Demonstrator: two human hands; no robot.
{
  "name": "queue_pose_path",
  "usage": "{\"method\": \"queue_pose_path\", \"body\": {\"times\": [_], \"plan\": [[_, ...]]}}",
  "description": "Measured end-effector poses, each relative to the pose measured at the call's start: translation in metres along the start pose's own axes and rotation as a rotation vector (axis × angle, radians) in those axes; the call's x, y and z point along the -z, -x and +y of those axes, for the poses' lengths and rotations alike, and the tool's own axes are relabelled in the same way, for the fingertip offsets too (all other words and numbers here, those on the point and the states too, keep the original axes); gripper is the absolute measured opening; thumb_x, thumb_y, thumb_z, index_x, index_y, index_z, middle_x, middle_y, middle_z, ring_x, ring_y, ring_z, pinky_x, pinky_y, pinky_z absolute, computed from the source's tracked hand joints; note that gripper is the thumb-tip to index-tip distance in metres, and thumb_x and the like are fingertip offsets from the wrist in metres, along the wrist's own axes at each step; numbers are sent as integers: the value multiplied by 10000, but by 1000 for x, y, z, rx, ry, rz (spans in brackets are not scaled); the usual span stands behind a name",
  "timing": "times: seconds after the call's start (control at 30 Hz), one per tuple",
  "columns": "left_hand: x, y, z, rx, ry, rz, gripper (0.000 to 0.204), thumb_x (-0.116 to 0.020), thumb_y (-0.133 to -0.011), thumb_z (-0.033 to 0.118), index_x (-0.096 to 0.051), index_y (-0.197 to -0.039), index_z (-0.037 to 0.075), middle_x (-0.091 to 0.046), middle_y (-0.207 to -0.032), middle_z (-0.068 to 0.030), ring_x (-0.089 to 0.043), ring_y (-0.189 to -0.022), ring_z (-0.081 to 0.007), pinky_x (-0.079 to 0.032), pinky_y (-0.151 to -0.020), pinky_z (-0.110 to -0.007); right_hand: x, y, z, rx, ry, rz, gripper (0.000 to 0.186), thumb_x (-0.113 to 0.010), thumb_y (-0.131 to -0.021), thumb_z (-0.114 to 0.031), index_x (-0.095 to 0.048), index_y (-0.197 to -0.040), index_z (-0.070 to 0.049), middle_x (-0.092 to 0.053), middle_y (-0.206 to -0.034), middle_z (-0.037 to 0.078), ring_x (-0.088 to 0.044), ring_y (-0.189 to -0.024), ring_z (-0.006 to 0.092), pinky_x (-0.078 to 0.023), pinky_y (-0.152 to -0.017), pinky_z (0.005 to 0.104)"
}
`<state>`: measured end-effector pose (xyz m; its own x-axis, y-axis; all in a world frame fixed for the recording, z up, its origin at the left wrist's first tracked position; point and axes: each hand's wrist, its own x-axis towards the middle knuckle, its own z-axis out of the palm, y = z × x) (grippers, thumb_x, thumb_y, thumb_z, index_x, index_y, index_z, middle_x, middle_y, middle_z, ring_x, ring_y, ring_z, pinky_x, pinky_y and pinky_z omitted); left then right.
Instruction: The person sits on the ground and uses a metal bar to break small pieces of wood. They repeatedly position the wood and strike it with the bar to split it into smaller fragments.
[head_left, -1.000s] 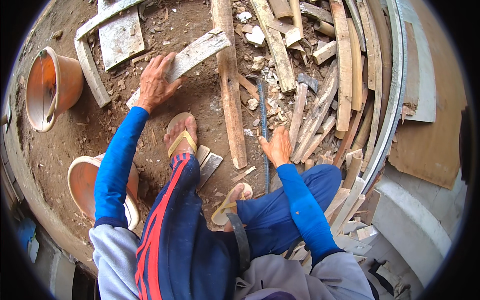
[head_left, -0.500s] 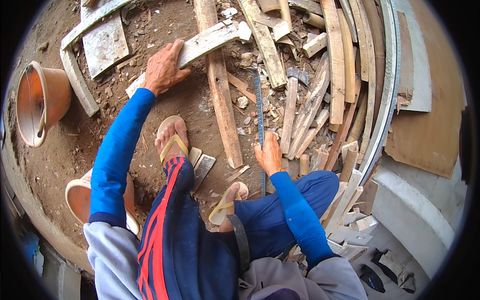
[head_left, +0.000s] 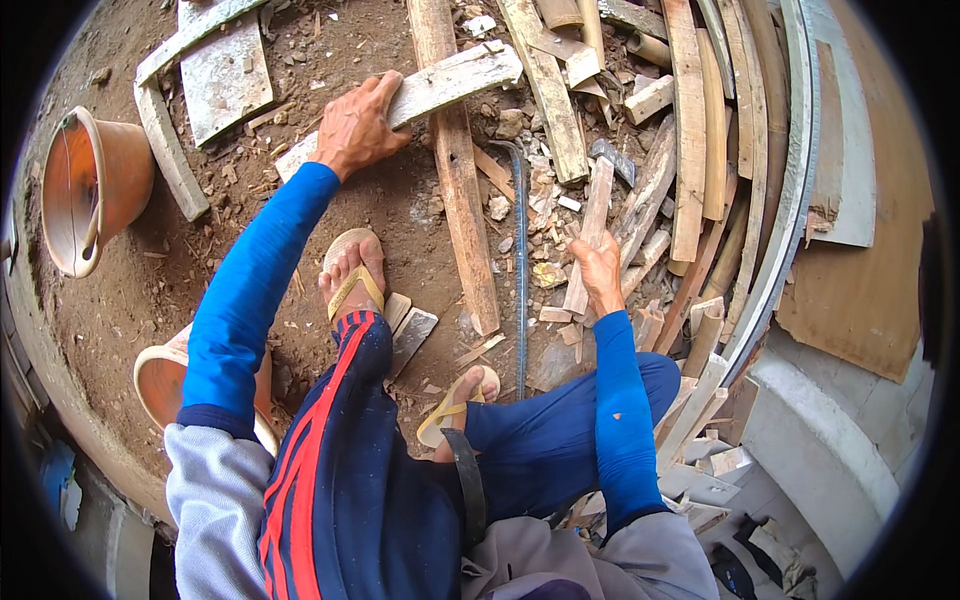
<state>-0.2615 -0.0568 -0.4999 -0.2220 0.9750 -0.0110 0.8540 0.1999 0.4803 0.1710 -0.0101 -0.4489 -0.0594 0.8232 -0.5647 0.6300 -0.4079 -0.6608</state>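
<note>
My left hand [head_left: 362, 128] is closed over a white-stained wooden board [head_left: 455, 82], its fingers wrapped on the top edge. The board lies slantwise across a long brown timber [head_left: 455, 200] on the ground. My right hand [head_left: 598, 272] grips the wooden handle [head_left: 597, 195] of what looks like a hatchet. Its dark grey metal head [head_left: 613, 160] points away from me and rests among the wood scraps. A long thin blue-grey strip [head_left: 520, 260] lies between the timber and my right hand.
Two orange buckets [head_left: 125, 185] stand on the dirt at the left. Long wooden slats [head_left: 687, 130] and broken pieces are piled at the right, against a curved metal-edged rim [head_left: 797, 150]. My sandalled feet [head_left: 355, 275] are close by. A flat white slab [head_left: 225, 80] lies at the far left.
My right hand has moved right and taken hold of the hatchet's handle, which is now slightly shifted. My left hand still holds the board. The whole view has shifted slightly.
</note>
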Motion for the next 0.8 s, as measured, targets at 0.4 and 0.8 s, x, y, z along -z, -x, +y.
{"method": "queue_pose_path", "body": {"times": [0.4, 0.8], "plan": [[7, -2, 4, 57, -21, -88, 750, -873, -772, 345, -537, -1390, 85, -690, -1169, -173, -720, -1008, -371, -593, -876, -489, -38, 35, -168, 572, 439, -72, 443, -707, -1029, -265, -527, -1347, -14, -759, -916, 223, -761, -765, 298, -569, -641, 416], [6, -2, 6, 40, 20, -39, 523, -829, -812, 310, -556, -1211, 111, -707, -1031, -173, -742, -941, -372, -613, -799, -483, -19, 3, -210, 946, 1061, 33, 349, -681, -1026, -232, -556, -1293, -46, -726, -896, 250, -725, -760, 449, -573, -614, 492]]}}
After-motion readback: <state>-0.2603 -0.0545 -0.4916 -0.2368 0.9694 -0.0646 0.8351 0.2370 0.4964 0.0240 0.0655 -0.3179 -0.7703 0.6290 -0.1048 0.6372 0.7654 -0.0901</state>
